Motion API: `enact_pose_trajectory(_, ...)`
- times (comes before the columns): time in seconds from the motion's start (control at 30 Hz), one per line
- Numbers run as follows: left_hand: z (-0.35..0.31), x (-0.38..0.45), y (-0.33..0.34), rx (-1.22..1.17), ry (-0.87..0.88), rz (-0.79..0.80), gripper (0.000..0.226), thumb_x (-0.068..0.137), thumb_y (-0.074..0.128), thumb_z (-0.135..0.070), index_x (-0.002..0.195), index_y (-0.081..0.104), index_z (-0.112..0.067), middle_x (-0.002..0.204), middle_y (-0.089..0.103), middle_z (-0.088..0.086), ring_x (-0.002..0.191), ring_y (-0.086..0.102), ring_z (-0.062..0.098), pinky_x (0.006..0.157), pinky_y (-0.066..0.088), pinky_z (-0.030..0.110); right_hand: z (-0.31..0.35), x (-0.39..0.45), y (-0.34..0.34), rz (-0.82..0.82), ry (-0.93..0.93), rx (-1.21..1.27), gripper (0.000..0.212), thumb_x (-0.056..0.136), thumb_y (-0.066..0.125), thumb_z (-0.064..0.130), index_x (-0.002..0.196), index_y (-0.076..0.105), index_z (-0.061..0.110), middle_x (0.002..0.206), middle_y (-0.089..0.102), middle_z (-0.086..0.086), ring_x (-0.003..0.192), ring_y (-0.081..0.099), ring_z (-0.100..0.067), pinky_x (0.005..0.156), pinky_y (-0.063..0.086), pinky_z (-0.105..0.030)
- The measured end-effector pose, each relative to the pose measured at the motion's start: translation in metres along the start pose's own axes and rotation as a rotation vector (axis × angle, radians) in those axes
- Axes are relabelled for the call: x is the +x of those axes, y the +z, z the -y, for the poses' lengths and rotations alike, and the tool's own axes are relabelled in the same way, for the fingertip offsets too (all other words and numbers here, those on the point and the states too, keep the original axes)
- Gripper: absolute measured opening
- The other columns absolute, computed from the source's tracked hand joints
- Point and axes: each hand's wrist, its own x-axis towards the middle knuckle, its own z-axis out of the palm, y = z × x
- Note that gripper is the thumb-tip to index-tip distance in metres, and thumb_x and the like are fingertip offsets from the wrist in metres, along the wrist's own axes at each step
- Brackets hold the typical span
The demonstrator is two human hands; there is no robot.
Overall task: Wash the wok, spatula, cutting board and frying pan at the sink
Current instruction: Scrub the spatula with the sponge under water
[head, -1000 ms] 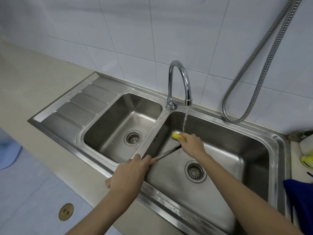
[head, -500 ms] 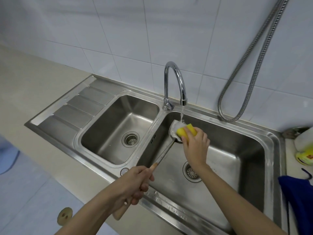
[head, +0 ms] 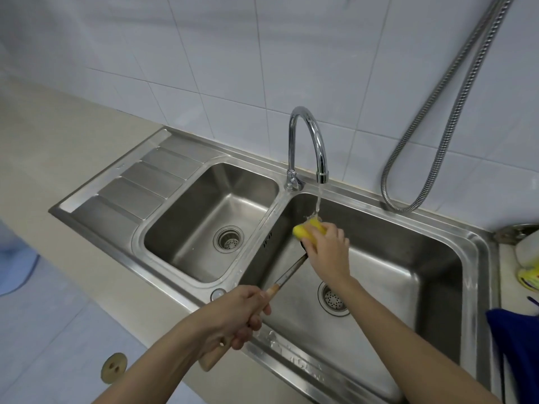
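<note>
One item in progress: left hand (head: 233, 313) grips spatula (head: 287, 275), right hand (head: 328, 252) pinches sponge (head: 309, 230) under tap (head: 306, 147); wok, board, pan unseen.

So the whole thing sits on a beige countertop (head: 73, 147) running along a white tiled wall. Set into it is a stainless double sink (head: 478, 258), and I'll place everything off that. On the sink's left end there's a ribbed draining board (head: 140, 188), then a smaller basin (head: 210, 223), then a bigger one to its right. On the counter just right of the sink: a white and yellow bottle (head: 529, 263), mostly cut off, and in front of it something dark blue (head: 516, 345), can't tell what.
</note>
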Motion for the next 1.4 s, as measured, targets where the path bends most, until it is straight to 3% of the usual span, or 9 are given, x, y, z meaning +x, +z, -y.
enact_pose_trajectory(0.27,0.008,-0.001,0.002,0.648,0.144,-0.160,0.042,0.099,0.035,-0.043,0.095,0.052,-0.005,0.065,0.046,0.000,0.041,0.040,0.011,0.038,0.037,0.021,-0.013,0.001,0.004,-0.085,-0.233,-0.432,0.031,0.077,0.071,0.030,0.106,0.065,0.022,0.095,0.061,-0.012,0.082,0.054,-0.029,0.069,0.042,-0.037)
enact_pose_trajectory(0.4,0.027,0.003,-0.002,1.029,0.320,-0.407,0.060,0.080,0.008,-0.070,0.085,0.045,-0.022,0.075,0.052,0.000,0.062,0.048,0.018,0.060,0.043,0.030,-0.009,0.011,-0.005,0.263,-0.305,-0.572,0.022,0.083,0.060,0.033,0.101,0.067,0.023,0.100,0.060,-0.009,0.090,0.052,-0.028,0.076,0.040,-0.038)
enact_pose_trajectory(0.53,0.040,0.002,-0.009,1.198,0.374,-0.536,0.040,0.092,0.016,-0.061,0.093,0.038,-0.028,0.086,0.056,-0.004,0.076,0.062,0.022,0.061,0.045,0.031,-0.025,0.020,-0.006,0.727,0.102,-0.294,0.042,0.095,0.036,0.049,0.121,0.057,0.024,0.130,0.054,-0.012,0.118,0.048,-0.034,0.096,0.038,-0.043)
enact_pose_trajectory(0.6,0.040,0.000,-0.014,1.272,0.370,-0.587,0.016,0.097,0.039,-0.045,0.098,0.033,-0.031,0.086,0.052,-0.006,0.074,0.063,0.022,0.065,0.052,0.037,-0.035,0.017,-0.004,0.750,0.233,-0.139,0.044,0.093,0.034,0.056,0.109,0.060,0.025,0.125,0.058,-0.012,0.114,0.051,-0.034,0.095,0.042,-0.043)
enact_pose_trajectory(0.67,0.041,0.003,-0.019,1.307,0.321,-0.621,0.025,0.092,0.055,-0.037,0.098,0.031,-0.033,0.080,0.048,-0.006,0.065,0.058,0.021,0.063,0.055,0.040,-0.038,0.012,0.001,0.629,0.316,0.045,0.036,0.092,0.036,0.058,0.096,0.060,0.031,0.114,0.063,-0.010,0.108,0.055,-0.034,0.092,0.046,-0.043)
enact_pose_trajectory(0.8,0.036,0.018,-0.017,1.070,0.349,-0.601,0.031,0.096,0.038,-0.051,0.088,0.042,-0.021,0.072,0.055,-0.001,0.060,0.055,0.021,0.059,0.050,0.035,-0.006,-0.011,0.006,0.212,0.247,0.286,0.032,0.096,0.043,0.044,0.122,0.059,0.035,0.118,0.057,-0.007,0.111,0.049,-0.031,0.093,0.041,-0.040)
enact_pose_trajectory(0.93,0.031,0.022,-0.004,0.480,0.243,-0.289,0.033,0.099,0.041,-0.039,0.091,0.057,-0.012,0.071,0.057,0.008,0.039,0.047,0.011,0.040,0.039,0.024,0.020,-0.024,0.003,-0.129,0.104,0.188,0.037,0.097,0.048,0.034,0.132,0.055,0.025,0.126,0.051,-0.008,0.110,0.048,-0.028,0.089,0.043,-0.041)
enact_pose_trajectory(1.1,0.026,0.011,0.013,-0.106,0.013,0.001,0.031,0.101,0.036,-0.032,0.092,0.052,-0.008,0.053,0.040,-0.001,0.037,0.031,0.010,0.037,0.026,0.016,0.017,-0.028,0.016,-0.141,0.123,0.025,0.037,0.092,0.057,0.032,0.129,0.057,0.026,0.122,0.056,-0.007,0.105,0.051,-0.028,0.087,0.045,-0.043)
enact_pose_trajectory(1.4,0.014,0.006,0.007,-0.149,-0.041,0.004,0.030,0.102,0.033,-0.029,0.090,0.049,-0.008,0.050,0.040,-0.001,0.034,0.031,0.007,0.035,0.026,0.014,0.011,-0.022,0.021,-0.025,-0.024,-0.096,0.027,0.089,0.060,0.027,0.116,0.064,0.026,0.114,0.060,-0.014,0.103,0.053,-0.036,0.081,0.042,-0.043)
